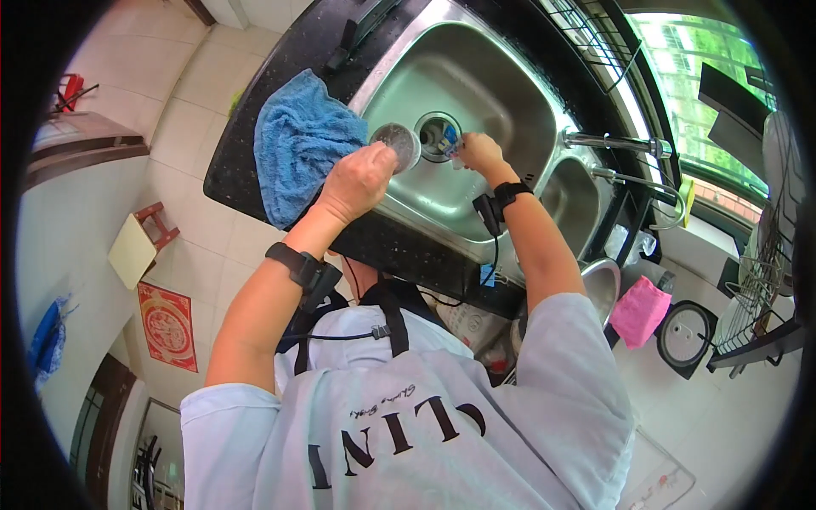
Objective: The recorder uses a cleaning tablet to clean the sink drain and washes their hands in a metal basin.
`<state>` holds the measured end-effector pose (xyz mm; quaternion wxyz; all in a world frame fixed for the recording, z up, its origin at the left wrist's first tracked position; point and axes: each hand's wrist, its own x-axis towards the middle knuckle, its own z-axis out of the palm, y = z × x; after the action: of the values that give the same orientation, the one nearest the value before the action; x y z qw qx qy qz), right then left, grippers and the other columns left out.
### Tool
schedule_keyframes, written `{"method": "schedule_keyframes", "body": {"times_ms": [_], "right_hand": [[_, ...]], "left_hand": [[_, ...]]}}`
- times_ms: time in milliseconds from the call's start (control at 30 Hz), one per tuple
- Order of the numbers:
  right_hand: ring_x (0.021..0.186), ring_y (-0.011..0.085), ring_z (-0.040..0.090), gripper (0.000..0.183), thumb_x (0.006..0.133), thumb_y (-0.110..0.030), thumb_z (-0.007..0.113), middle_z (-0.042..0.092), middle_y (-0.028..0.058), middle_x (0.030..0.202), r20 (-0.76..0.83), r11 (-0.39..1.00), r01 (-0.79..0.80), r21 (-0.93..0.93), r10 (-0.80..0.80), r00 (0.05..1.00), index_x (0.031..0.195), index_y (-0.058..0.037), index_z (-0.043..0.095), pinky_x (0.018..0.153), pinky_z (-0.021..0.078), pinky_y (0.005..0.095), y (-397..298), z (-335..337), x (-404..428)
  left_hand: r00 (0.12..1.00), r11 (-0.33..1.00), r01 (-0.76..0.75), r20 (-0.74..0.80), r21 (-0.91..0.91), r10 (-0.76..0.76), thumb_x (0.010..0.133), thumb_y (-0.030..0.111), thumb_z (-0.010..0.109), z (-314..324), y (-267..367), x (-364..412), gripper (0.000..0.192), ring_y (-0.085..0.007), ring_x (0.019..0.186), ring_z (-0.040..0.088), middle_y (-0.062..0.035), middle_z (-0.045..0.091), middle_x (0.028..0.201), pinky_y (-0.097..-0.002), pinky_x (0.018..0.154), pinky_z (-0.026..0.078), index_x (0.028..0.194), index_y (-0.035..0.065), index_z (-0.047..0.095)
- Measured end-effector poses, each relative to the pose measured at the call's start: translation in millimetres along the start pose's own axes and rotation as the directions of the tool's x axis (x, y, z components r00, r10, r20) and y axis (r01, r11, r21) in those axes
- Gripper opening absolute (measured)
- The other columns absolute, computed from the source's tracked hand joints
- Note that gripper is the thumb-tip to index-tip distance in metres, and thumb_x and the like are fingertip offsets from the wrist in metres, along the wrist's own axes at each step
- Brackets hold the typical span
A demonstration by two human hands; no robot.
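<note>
My left hand (360, 177) grips the edge of a round grey sink strainer (401, 143), tilted over the near left side of the steel sink (446, 204). Its fingers are closed at the rim. Just right of the strainer, my right hand (479, 153) pinches a small blue and white plastic packet (450, 138) over the uncovered drain (437, 158). The packet hides part of the drain opening, and its contents cannot be made out. A crumpled blue towel (306, 140) lies on the black counter (236, 185), close beside my left hand.
A chrome faucet (618, 141) and a smaller steel basin (570, 191) are to the right. Wire dish racks (765, 280) stand at the far right, near a pink cloth (641, 312). On the left floor are a stool (137, 245) and a red mat (169, 325).
</note>
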<state>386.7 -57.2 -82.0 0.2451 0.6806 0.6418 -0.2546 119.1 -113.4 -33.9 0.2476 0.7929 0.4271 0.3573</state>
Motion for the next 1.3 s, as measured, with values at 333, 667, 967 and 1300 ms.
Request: {"method": "schedule_keyframes", "body": {"times_ms": [333,667,967,1300], "right_hand": [[0.074,0.0236,0.061,0.016,0.073,-0.02,0.056,0.063,0.0095,0.076,0.26,0.998,-0.007,-0.063,0.023,0.965,0.081,-0.0072,0.061,0.062,0.0481,0.0343,-10,-8,3],[0.058,0.0143,0.06,0.02,0.074,-0.022,0.057,0.061,0.0065,0.07,0.259,0.963,-0.101,0.252,0.033,0.965,0.087,-0.006,0.059,0.057,0.0476,0.0278,8,-13,-7],[0.063,0.0093,0.055,0.019,0.078,-0.026,0.057,0.061,0.0003,0.081,0.269,0.601,-0.249,0.759,0.059,0.961,0.091,-0.0115,0.058,0.056,0.0419,0.0232,28,-15,-50],[0.076,0.0128,0.055,0.018,0.08,-0.021,0.056,0.06,-0.0004,0.085,0.213,0.031,-0.215,0.976,0.048,0.976,0.096,-0.0132,0.058,0.064,0.0442,0.0298,37,-2,-91]], "left_hand": [[1.0,1.0,0.0,-0.008,0.008,0.0,0.073,0.004,0.056,0,0,1,0.01,-0.0289,0.065,0.053,-0.0126,0.051,0.072,-0.0345,0.058,0.045,0.077,0.0022,0.047],[1.0,1.0,-0.006,0.006,0.002,0.006,0.072,0.004,0.057,1,0,-2,0.011,-0.0291,0.066,0.054,-0.0123,0.052,0.074,-0.0346,0.059,0.045,0.079,0.0026,0.048],[0.992,0.985,-0.126,0.032,0.115,0.123,0.071,0.006,0.051,4,9,4,0.007,-0.0251,0.066,0.054,-0.0088,0.049,0.067,-0.0322,0.057,0.045,0.073,0.0057,0.044],[0.828,0.837,-0.144,0.527,0.528,-0.19,0.067,0.009,0.052,51,1,28,0.008,-0.0254,0.063,0.061,-0.0101,0.061,0.066,-0.0351,0.051,0.047,0.065,0.0083,0.06]]}}
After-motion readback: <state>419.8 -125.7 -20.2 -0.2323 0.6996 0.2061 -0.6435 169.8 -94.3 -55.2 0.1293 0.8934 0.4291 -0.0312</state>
